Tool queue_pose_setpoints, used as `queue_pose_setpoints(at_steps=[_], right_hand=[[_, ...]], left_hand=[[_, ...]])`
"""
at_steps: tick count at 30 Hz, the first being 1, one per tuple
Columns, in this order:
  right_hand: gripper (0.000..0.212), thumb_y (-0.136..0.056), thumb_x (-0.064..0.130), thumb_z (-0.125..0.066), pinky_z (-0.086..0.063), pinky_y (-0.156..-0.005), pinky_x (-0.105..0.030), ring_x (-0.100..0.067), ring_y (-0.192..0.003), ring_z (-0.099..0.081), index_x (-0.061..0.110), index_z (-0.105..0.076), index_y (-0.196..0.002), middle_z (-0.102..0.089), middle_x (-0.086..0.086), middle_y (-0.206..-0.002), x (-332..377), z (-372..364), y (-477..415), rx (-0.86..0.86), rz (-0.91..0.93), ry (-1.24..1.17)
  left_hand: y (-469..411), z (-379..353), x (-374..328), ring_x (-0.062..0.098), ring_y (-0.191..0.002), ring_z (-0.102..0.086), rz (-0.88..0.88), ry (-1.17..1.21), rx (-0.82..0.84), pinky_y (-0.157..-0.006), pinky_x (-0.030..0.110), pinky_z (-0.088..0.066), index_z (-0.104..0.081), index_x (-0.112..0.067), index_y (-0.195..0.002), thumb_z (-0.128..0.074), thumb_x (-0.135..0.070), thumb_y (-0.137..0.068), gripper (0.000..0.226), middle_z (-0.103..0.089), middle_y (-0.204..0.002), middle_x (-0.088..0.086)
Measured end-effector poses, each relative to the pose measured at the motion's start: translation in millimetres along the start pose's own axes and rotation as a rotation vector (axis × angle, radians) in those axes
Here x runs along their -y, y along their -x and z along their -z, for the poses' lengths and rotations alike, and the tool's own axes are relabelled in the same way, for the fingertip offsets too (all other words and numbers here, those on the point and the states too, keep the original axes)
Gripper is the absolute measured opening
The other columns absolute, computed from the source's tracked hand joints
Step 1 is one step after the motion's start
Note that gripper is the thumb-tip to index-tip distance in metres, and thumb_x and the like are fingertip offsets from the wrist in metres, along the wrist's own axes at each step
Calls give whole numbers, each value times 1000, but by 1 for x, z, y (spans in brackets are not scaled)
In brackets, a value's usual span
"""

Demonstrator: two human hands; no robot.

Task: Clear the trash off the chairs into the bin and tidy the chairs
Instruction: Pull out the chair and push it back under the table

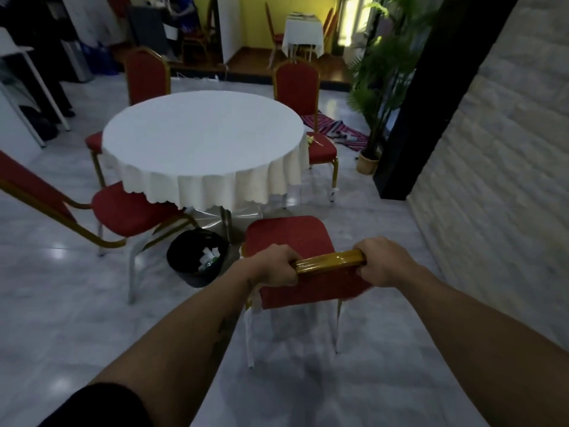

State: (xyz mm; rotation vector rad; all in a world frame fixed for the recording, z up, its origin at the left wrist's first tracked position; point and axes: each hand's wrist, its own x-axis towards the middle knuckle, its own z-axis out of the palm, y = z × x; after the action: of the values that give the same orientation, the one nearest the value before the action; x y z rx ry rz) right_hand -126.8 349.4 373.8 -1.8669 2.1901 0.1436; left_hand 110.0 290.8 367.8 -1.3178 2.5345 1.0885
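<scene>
1. No text, label, brand, number or sign can be read anywhere in the head view.
2. The white cloth on the round bench (203, 140) is plain, without print.
3. The red chair backs and seats carry no lettering.
4. The scraps in the black bin (197, 257) are too small and blurred to read.

Five red chairs (289, 241) near the round table (203, 131), one black bin (197, 257), one potted plant (378, 87)

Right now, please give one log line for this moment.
left hand: grip on chair top rail | right hand: same | bin: holds trash
</scene>
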Motion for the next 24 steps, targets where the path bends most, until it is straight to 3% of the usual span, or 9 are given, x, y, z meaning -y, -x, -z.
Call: queue_pose_setpoints(at_steps=[7, 14, 20, 24], right_hand=[[14, -67, 21, -60, -56, -75, -39, -19, -81, -61, 31, -59, -77, -59, 10, -80, -1, -5, -34, 13, 9, 22], [17, -68, 16, -63, -55, -71, -37, -17, -76, -61, 32, -60, -75, -62, 9, -78, -16, 8, -90, -7, 2, 41], [19, -68, 12, -63, -54, -68, -36, -17, -74, -61, 31, -59, -72, -62, 7, -77, -33, 24, -147, 14, 45, 35], [15, -66, 16, -62, -55, -69, -38, -17, -74, -60, 29, -57, -72, -61, 7, -76, -50, 37, -185, 29, 118, 54]], left_hand=[[-24, 2, 15, 21, -92, -65, -3, 51, 6, -75, 31, -54, -65, -24, -127, -59, -13, -77, 51, -69, -104, 5], [-50, 6, 24, 21, -102, -63, 23, 182, -119, -91, 35, -52, -59, -31, -132, -63, -16, -83, 52, -68, -118, 3], [-90, 9, 18, 31, -104, -59, 99, 128, -199, -91, 46, -50, -51, -30, -127, -53, -14, -89, 42, -62, -117, 10], [-120, 26, 10, 32, -107, -57, 162, 102, -195, -88, 36, -43, -53, -25, -130, -58, -19, -90, 41, -61, -119, 12]])
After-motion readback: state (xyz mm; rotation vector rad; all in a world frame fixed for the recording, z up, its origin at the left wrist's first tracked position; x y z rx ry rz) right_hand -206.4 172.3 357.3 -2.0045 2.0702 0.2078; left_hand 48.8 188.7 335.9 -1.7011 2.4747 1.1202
